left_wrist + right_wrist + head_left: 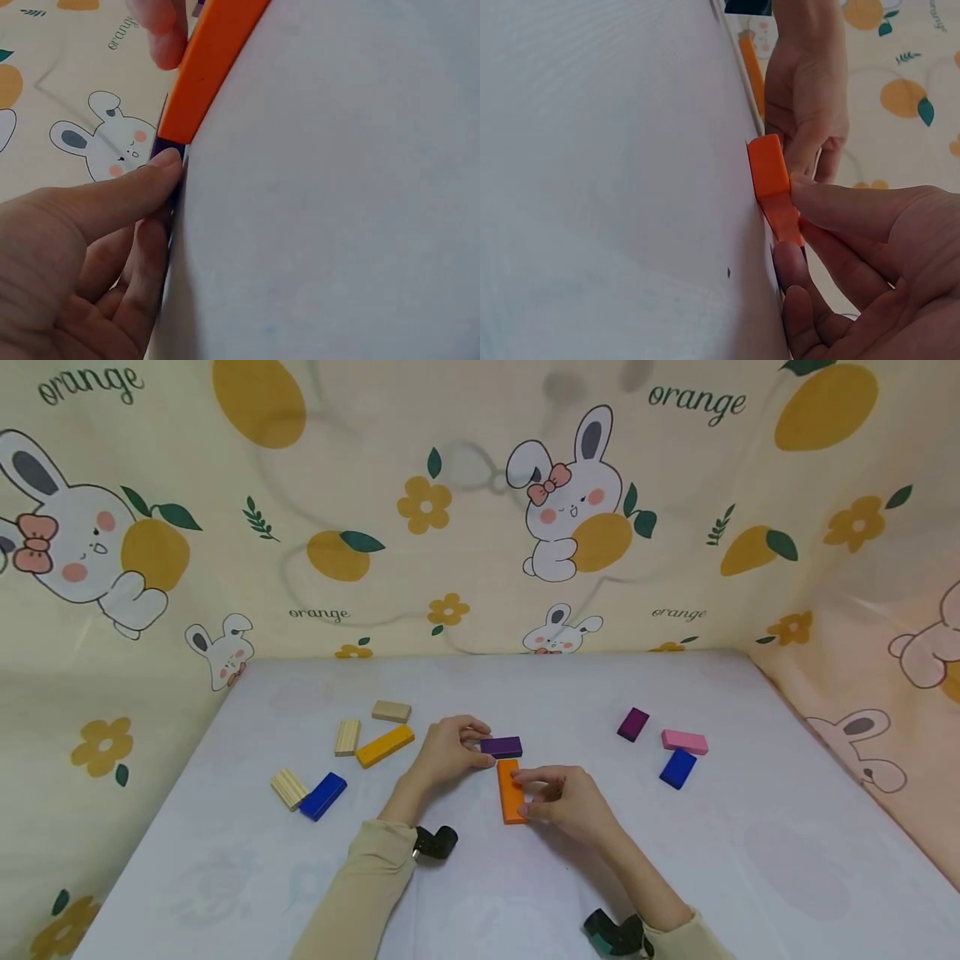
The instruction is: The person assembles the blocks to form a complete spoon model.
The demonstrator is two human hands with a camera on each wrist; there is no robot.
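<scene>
Left hand [448,750], fingers slightly parted, pinches purple block [502,747]; right hand [567,799], fingers curled, holds orange block [509,793] just beside it, farther from back edge of table [495,906], both roughly midway between side edges.

We see a cream cloth [465,556] behind and at both sides, printed with rabbits [553,556], oranges [337,562], flowers [412,508] and lettering [697,402]; before it we have a white table [225,835]; faint grey shadows [564,389] fall across the cloth's upper part.
</scene>
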